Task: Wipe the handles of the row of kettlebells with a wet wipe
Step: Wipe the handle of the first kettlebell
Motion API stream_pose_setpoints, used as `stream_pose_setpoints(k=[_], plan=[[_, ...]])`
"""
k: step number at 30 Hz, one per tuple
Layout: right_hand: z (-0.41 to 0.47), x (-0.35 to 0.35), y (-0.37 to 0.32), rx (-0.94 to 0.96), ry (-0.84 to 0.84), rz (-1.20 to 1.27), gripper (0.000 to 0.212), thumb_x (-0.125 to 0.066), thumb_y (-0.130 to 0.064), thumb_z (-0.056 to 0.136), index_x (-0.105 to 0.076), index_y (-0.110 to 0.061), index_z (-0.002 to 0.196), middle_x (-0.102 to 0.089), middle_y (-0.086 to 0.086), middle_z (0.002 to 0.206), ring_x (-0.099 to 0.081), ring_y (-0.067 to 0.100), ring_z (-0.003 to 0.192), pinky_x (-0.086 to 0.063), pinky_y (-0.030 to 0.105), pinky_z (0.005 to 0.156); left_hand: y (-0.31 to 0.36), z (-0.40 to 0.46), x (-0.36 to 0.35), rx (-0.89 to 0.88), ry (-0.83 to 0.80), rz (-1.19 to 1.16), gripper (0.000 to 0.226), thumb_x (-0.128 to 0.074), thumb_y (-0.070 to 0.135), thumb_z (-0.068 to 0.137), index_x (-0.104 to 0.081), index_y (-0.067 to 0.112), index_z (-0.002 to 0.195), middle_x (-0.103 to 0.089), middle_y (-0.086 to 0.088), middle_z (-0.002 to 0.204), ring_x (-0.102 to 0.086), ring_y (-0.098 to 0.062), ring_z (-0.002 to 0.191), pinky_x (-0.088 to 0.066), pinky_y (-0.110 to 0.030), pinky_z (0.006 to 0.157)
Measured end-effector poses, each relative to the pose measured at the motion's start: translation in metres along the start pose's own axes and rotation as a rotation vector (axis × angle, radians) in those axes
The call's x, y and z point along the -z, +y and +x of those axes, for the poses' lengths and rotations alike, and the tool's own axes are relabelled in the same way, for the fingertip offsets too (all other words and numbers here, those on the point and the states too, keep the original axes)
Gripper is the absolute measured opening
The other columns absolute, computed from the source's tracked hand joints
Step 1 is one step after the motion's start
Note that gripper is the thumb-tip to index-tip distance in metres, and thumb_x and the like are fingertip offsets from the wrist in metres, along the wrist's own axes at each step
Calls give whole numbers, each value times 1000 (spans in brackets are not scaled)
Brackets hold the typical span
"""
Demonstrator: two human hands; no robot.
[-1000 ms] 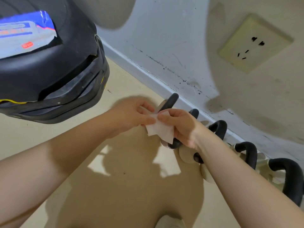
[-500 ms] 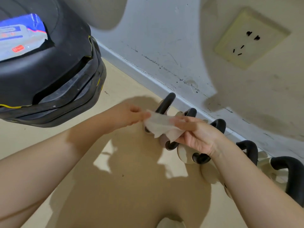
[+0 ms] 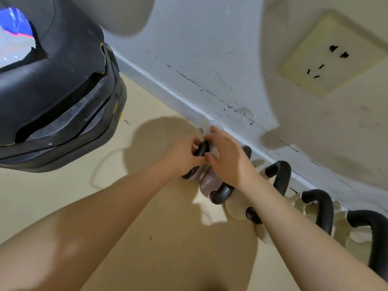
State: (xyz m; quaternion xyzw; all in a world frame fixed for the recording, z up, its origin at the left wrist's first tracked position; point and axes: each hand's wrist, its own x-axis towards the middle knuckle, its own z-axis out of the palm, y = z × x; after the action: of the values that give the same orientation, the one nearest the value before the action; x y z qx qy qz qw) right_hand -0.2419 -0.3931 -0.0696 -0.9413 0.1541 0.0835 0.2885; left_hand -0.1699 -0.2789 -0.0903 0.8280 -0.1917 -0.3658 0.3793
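Both hands have dropped from mid-air onto the first handle [image 3: 202, 149] at the far end of the kettlebell row [image 3: 279, 175], taking the wipe [image 3: 205, 127] along. Left hand [image 3: 184, 156] curls round the handle from the left; right hand [image 3: 227, 159] lies over it from the right, fingers pressing, thumb meeting the left. Wipe mostly hidden under the right fingers, one corner poking out beyond the fingertips toward the baseboard [image 3: 168, 89]
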Motion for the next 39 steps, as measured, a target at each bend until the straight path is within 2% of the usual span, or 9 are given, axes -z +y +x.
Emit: stream_pose_setpoints(k=[3,9,13,15,20,25,29,34,39], plan=[[7,9,15,98,-171,-20,57,-29,-23,84,-41,-13,139,-31,1,152,-16,15,144,-10,29,118,-2,0,-1,-26,0,104,39,-67,31,79,-55,15,114,-63,0,99,-61,-21,91,-49,-35,85],[43,17,34,131,-98,-113,53,-45,6,80,-53,-13,129,-54,8,124,-44,19,122,-40,28,99,-2,4,3,0,-9,105,42,-73,33,73,-56,18,109,-60,1,90,-63,-24,87,-51,-40,81],[55,-1,26,341,-112,-416,23,-43,-4,71,-64,-6,81,-64,10,78,-60,33,80,-44,32,69,-1,6,5,-11,-5,100,40,-74,31,72,-57,17,105,-56,7,74,-58,-19,76,-49,-33,74],[51,-8,24,451,-115,-457,24,-37,-11,70,-61,-9,72,-61,6,67,-60,29,69,-46,31,73,-2,7,5,-24,1,105,38,-74,30,72,-58,16,104,-51,11,69,-54,-17,72,-46,-32,71],[58,10,34,250,-144,-234,43,-33,-10,69,-61,-5,101,-60,12,99,-52,27,95,-48,40,82,-4,7,5,0,-18,75,39,-74,33,71,-57,18,103,-54,7,72,-56,-17,70,-47,-32,69],[41,7,28,409,-258,-259,56,-28,-14,59,-62,-9,103,-64,7,98,-53,25,107,-31,30,102,-6,7,5,-39,-23,15,32,-75,28,72,-57,18,96,-51,11,66,-48,-2,57,-38,-16,55],[46,18,33,94,-122,273,33,-39,-11,92,-54,-14,121,-67,-4,108,-60,14,104,-45,21,91,-5,7,4,1,-28,3,32,-73,31,74,-57,19,99,-51,13,67,-50,-2,58,-38,-20,53],[31,10,33,319,27,-37,35,-42,-3,86,-58,-5,117,-68,11,111,-64,30,101,-50,29,85,-9,6,0,34,-7,-11,29,-74,33,72,-50,23,84,-59,9,75,-60,-15,72,-47,-31,67],[34,9,47,267,-96,-247,48,-42,0,91,-42,-9,138,-38,9,149,-33,26,137,-28,30,109,-11,5,1,53,-5,-57,31,-75,32,72,-44,25,73,-62,7,72,-54,-5,59,-35,-13,45]])
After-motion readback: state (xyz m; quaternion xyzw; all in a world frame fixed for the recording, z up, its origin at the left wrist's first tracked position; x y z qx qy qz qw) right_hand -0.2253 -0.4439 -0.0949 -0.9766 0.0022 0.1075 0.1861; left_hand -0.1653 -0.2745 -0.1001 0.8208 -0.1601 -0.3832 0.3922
